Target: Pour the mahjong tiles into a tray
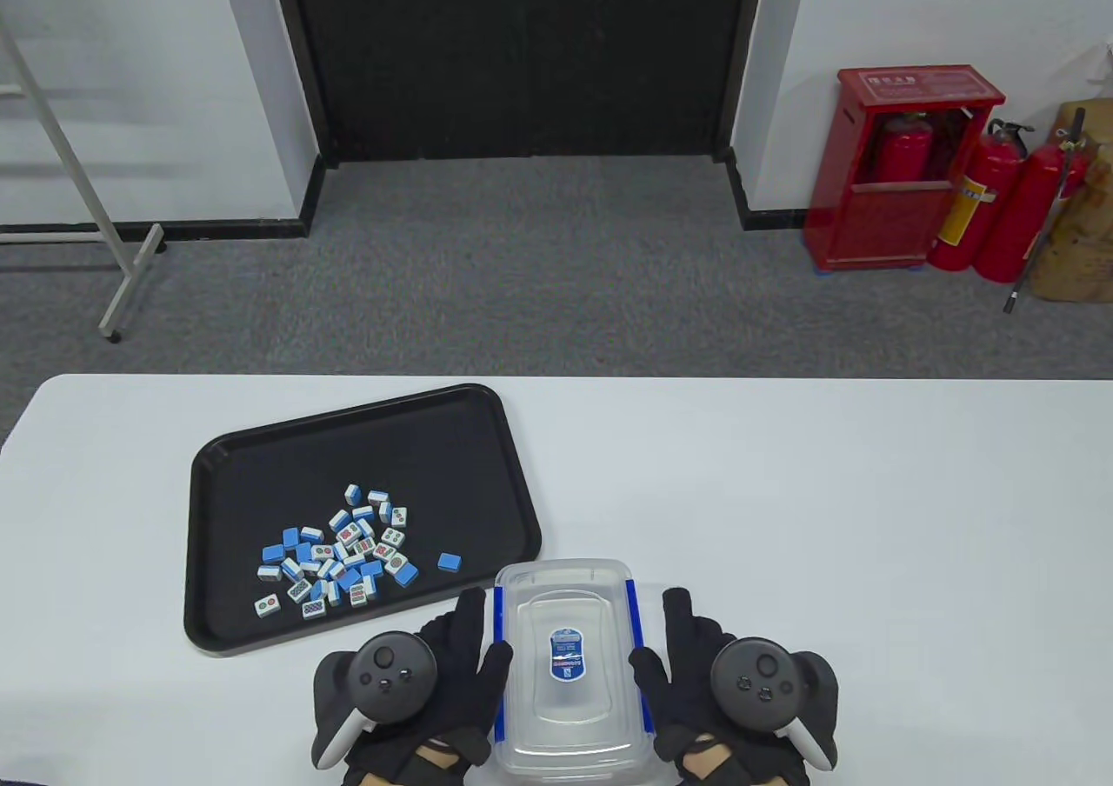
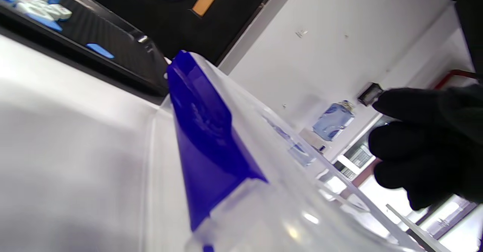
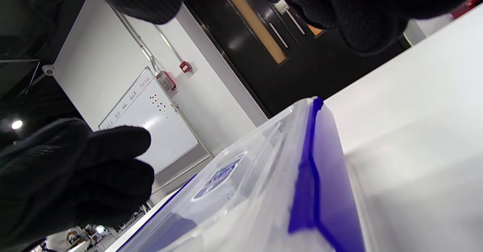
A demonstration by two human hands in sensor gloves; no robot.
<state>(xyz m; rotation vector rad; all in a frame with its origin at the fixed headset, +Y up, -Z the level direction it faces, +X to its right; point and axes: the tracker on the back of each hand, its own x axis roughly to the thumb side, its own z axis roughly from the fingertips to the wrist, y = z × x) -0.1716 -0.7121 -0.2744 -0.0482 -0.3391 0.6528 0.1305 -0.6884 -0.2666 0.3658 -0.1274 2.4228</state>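
Observation:
A clear plastic box (image 1: 569,664) with blue side clips and a blue label stands lid-on at the table's near edge. It looks empty. My left hand (image 1: 483,629) lies open along its left clip (image 2: 203,146). My right hand (image 1: 661,634) lies open along its right clip (image 3: 317,184). Neither hand grips the box; whether the thumbs touch the clips I cannot tell. The black tray (image 1: 261,464) lies to the left of the box. Several blue-and-white mahjong tiles (image 1: 339,556) lie heaped in its near half, and one blue tile (image 1: 449,562) lies apart to the right.
The white table (image 1: 826,508) stretches to the right of and behind the box. The tray's near right corner (image 1: 487,573) sits close to the box's far left corner. Fire extinguishers and a red cabinet stand on the floor beyond.

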